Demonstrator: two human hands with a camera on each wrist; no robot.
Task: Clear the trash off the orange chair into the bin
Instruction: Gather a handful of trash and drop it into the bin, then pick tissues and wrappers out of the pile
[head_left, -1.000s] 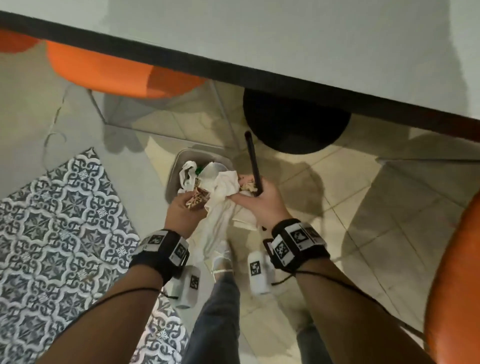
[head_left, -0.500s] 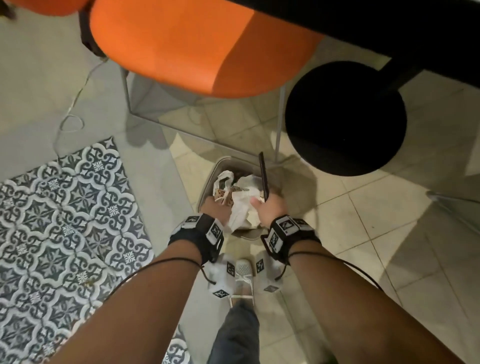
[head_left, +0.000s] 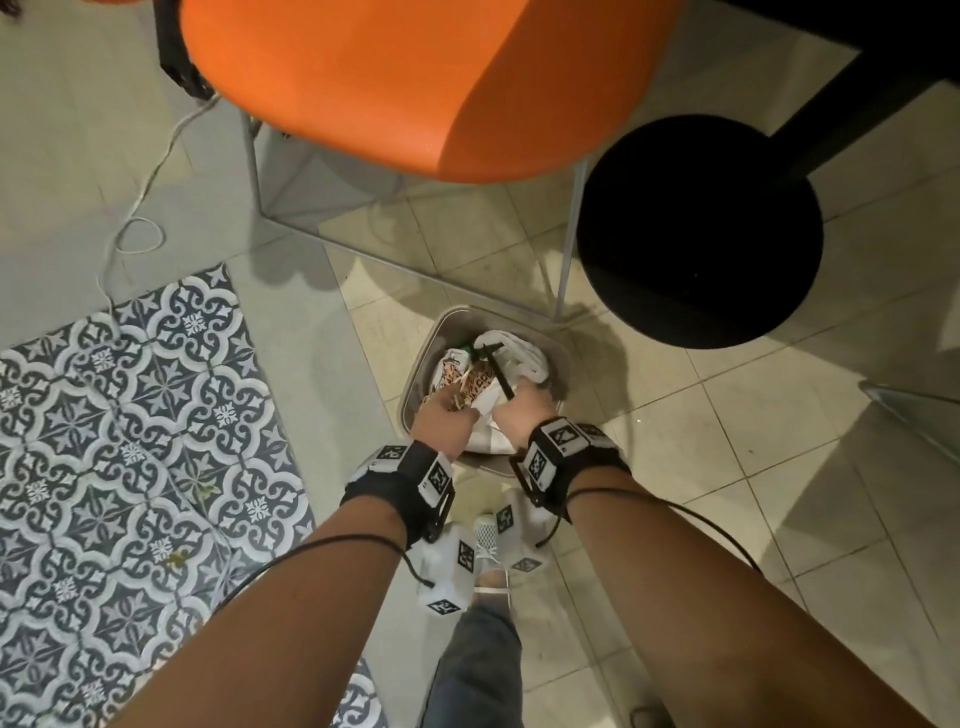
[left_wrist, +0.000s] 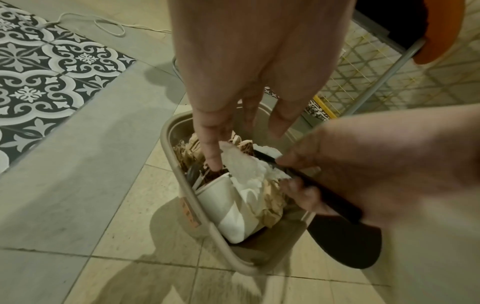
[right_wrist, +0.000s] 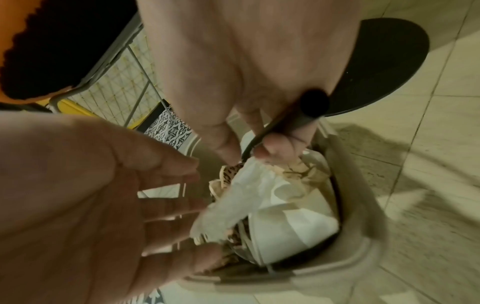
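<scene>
White and patterned paper trash (head_left: 485, 384) now sunk deeper in the beige bin (head_left: 415, 387) than half a second ago; left hand (head_left: 441, 423) lower, fingers straight, pressing the paper; right hand (head_left: 519, 415) gripping a black pen (head_left: 496, 371), now tilted over the bin; orange chair (head_left: 415, 78) larger in view.

Black wrist straps (head_left: 410, 475) with white square-coded tags, grey trousers (head_left: 472, 670)

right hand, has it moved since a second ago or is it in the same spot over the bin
Yes. The right hand has dropped toward the bin: earlier it held the trash above the rim, now it presses it inside.
</scene>
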